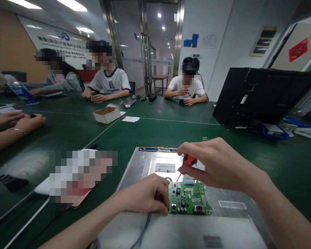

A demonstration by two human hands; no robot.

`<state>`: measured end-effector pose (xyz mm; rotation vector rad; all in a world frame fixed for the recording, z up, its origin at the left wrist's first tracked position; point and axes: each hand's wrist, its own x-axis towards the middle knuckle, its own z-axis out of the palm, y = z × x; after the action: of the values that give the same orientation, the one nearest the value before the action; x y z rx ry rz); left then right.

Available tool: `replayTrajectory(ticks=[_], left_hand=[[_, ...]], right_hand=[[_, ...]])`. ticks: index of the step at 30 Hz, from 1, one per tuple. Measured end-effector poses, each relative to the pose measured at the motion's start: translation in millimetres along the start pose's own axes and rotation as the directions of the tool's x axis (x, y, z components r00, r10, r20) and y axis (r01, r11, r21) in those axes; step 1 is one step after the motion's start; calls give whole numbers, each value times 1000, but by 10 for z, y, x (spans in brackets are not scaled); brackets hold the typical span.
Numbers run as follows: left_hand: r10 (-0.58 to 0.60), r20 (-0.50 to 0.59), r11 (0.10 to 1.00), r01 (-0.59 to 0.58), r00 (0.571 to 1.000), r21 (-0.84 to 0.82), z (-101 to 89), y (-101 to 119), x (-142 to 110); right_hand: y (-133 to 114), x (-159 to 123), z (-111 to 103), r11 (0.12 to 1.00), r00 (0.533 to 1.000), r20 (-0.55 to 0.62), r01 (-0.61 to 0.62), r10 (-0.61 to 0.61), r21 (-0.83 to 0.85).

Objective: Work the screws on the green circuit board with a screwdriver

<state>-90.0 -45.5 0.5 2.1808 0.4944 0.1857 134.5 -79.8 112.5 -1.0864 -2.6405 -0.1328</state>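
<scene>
A silver metal display panel [145, 166] lies back-up on the green table in front of me. On it sits a small green circuit board [188, 199]. My right hand [217, 166] is closed around a red-handled screwdriver [188, 160], its tip pointing down at the panel just above the board. My left hand [147, 195] is curled with fingers pressed at the board's left edge, holding it down. A dark cable [142, 230] runs from under my left hand toward me.
A black monitor housing [259, 95] stands at right, with blue-trimmed parts beside it. An open cardboard box [106, 114] and white papers lie mid-table. Three people sit at the far side; another person's arms [12, 124] rest at left. A black object [11, 181] lies at near left.
</scene>
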Motion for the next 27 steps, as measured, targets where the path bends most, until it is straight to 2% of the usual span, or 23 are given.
replayTrajectory(ticks=[8,15,27], left_hand=[[28,-10,999,-28,1000,28,1,15,1],[7,12,998,-8,1000,64,-27,14,-12],[-44,22,999,44,999,16,-37,39,-12]], right_hand=[[-54,15,-14,999,998,50,32,-34,34],[-67,11,-23,997,997,55,44,-47,63],[-135,10,-49,984,990,120,56,-76,167]])
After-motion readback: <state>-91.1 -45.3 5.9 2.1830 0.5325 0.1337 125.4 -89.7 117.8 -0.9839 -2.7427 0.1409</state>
